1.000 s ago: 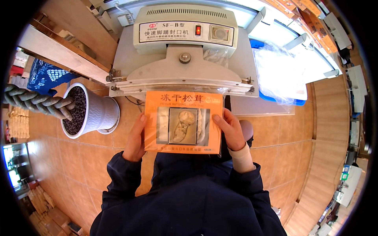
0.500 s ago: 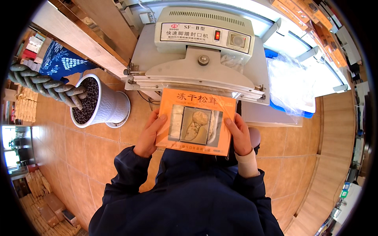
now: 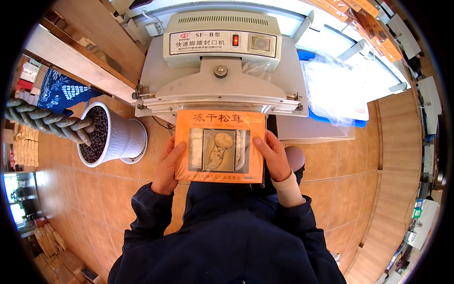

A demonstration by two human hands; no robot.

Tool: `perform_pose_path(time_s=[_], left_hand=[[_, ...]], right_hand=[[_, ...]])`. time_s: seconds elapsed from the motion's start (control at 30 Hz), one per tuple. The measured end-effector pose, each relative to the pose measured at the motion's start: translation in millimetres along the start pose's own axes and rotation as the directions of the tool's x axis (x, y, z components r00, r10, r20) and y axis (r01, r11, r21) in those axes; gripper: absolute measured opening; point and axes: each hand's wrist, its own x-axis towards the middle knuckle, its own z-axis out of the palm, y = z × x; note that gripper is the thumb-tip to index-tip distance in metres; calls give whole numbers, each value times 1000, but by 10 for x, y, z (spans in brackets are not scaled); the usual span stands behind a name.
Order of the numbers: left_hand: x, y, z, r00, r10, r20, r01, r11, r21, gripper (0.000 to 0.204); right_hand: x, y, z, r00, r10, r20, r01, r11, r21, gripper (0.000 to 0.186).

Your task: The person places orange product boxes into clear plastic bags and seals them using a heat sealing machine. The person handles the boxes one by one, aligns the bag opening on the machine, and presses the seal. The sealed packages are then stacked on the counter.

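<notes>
Between my two hands is a flat orange box with a picture or window of a mushroom on its front, inside a clear plastic bag. My left hand grips its left edge, thumb on the front. The right edge is held by my right hand in the same way. The bag's clear top edge lies at the front of the bar jaws of a beige bag sealer, whose red switch is lit. Whether the edge sits between the jaws, I cannot tell.
Right of the sealer, a blue and white tray holds clear plastic bags. A white pot with a braided trunk stands on the tiled floor to the left. Wooden posts rise beside the sealer's table.
The box has turned from a slight tilt to level, square to the sealer's jaws. Both hands keep their hold. The whole view has shifted, so the sealer appears further left.
</notes>
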Motion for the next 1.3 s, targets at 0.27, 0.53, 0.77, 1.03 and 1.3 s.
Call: perform_pose_path(time_s=[0.27, 0.53, 0.77, 1.03, 1.3], left_hand=[[-10, -10, 5, 1000, 10, 6, -10, 1000, -22, 37], [-29, -17, 23, 1000, 16, 7, -15, 999, -43, 36], [-22, -18, 5, 1000, 16, 13, -16, 999, -46, 33], [-19, -28, -22, 1000, 5, 12, -4, 997, -77, 31], [-27, -14, 16, 1000, -2, 1, 2, 996, -85, 31]], right_hand=[[1, 29, -19, 1000, 15, 4, -15, 1000, 3, 38], [-4, 28, -14, 1000, 14, -5, -14, 1000, 15, 41], [-9, 3, 2, 1000, 1, -14, -1, 1000, -3, 41], [-2, 24, 2, 1000, -13, -15, 13, 1000, -16, 40], [-2, 38, -5, 1000, -17, -19, 17, 1000, 0, 38]])
